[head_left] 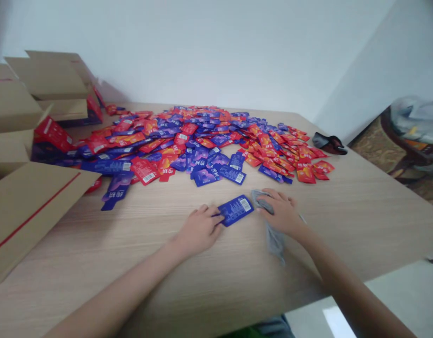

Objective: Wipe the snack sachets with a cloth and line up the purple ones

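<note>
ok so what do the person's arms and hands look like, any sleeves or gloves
The left hand and right hand are ungloved, with no ring or watch visible. Both forearms show no sleeves. Fine detail is blurred.

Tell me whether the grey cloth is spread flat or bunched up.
Bunched up: the right hand grips a crumpled wad of the grey cloth, and a loose, wrinkled end trails out from under it.
</note>
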Tool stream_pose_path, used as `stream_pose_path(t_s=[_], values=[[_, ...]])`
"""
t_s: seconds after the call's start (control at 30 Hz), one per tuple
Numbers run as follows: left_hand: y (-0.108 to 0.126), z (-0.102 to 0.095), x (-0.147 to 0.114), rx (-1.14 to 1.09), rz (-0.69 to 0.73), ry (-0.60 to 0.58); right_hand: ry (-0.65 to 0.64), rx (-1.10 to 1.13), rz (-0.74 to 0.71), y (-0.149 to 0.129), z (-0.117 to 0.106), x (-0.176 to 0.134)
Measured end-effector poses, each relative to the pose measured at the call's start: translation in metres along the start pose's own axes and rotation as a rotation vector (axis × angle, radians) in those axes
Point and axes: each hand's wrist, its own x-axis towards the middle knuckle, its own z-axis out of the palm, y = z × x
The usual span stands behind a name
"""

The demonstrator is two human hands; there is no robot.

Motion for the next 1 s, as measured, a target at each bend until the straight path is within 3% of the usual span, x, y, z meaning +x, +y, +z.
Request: stream_pose_path(t_s=[0.1,0.2,0.3,0.4,0.47,0.57,0.67,0.8,0.9,1.0], values=[[-0.006,-0.007,0.032,-0.067,-0.110,0.031,0.111,0.052,-0.052,-0.013,-0.004,0.014],[-0.008,-0.004,0.058,-0.124,-0.187,-0.010,-0.094,0.147,-0.210,-0.027,0.001,0.030],[-0.010,0.003,0.070,-0.140,-0.177,-0.039,-0.313,0.245,-0.313,-0.035,0.003,0.049],[-0.020,0.001,0.075,-0.183,-0.132,-0.037,-0.318,0.302,-0.323,-0.039,0.000,0.072],[-0.032,-0.011,0.081,-0.108,-0.151,0.004,-0.272,0.305,-0.333,-0.043,-0.003,0.096],[-0.061,-0.046,0.107,0.157,-0.189,0.112,-0.175,0.282,-0.409,-0.049,-0.010,0.155],[-0.106,-0.096,0.156,0.249,-0.237,0.259,-0.007,0.208,-0.499,-0.059,-0.019,0.241],[-0.178,-0.154,0.241,0.299,-0.308,0.421,0.214,0.073,-0.341,-0.078,-0.026,0.368],[-0.228,-0.171,0.300,0.305,-0.356,0.479,0.240,0.080,-0.285,-0.090,-0.015,0.443],[-0.267,-0.157,0.339,0.288,-0.364,0.448,0.194,0.083,-0.252,-0.096,0.016,0.488]])
